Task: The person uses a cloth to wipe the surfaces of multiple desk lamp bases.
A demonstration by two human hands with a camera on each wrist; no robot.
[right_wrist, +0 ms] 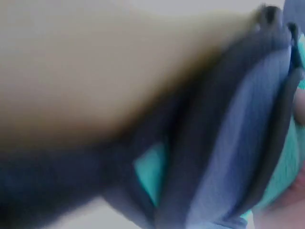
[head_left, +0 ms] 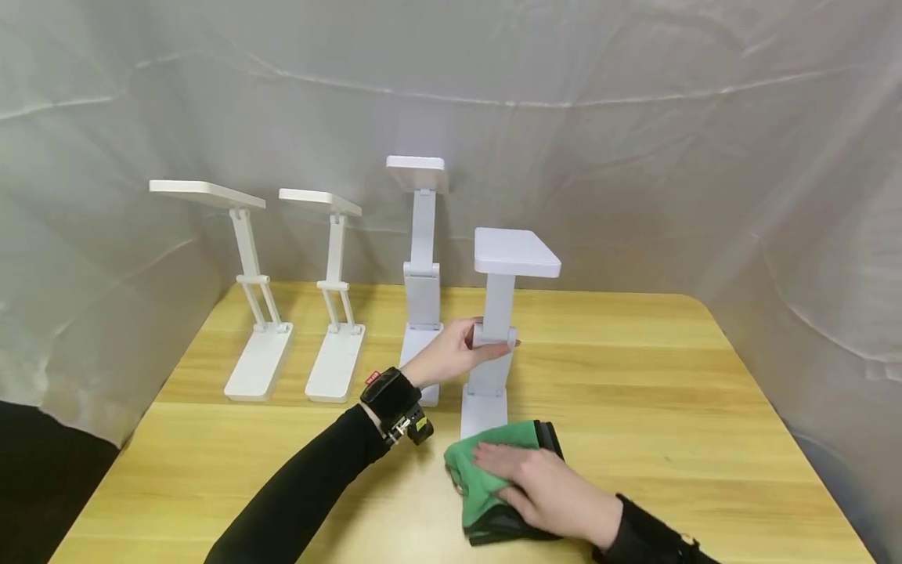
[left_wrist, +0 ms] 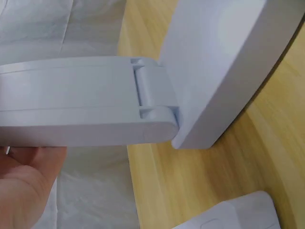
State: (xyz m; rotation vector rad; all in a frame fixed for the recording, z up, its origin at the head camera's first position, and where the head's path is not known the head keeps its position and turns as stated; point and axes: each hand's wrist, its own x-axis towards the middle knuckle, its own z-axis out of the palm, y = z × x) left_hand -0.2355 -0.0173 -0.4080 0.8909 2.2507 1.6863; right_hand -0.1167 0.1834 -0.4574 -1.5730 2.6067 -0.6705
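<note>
My left hand point(head_left: 458, 350) grips the hinged arm of a white folding desk lamp point(head_left: 486, 360), its thumb across the front; the left wrist view has the fingers point(left_wrist: 28, 176) at the arm's edge. That lamp stands unfolded on the table, its flat head point(head_left: 514, 252) on top. Over the near end of its base point(head_left: 484, 411) lies a green cloth point(head_left: 479, 478) with dark edging. My right hand point(head_left: 546, 489) holds the cloth from above, against the base. Blurred folds of the cloth point(right_wrist: 224, 129) fill much of the right wrist view.
Three more white folding lamps stand unfolded to the left: one point(head_left: 423, 294) just behind my left wrist, then a second point(head_left: 336, 360) and a third point(head_left: 261, 360) farther left. Grey sheeting point(head_left: 599, 157) hangs behind and beside the wooden table point(head_left: 669, 439).
</note>
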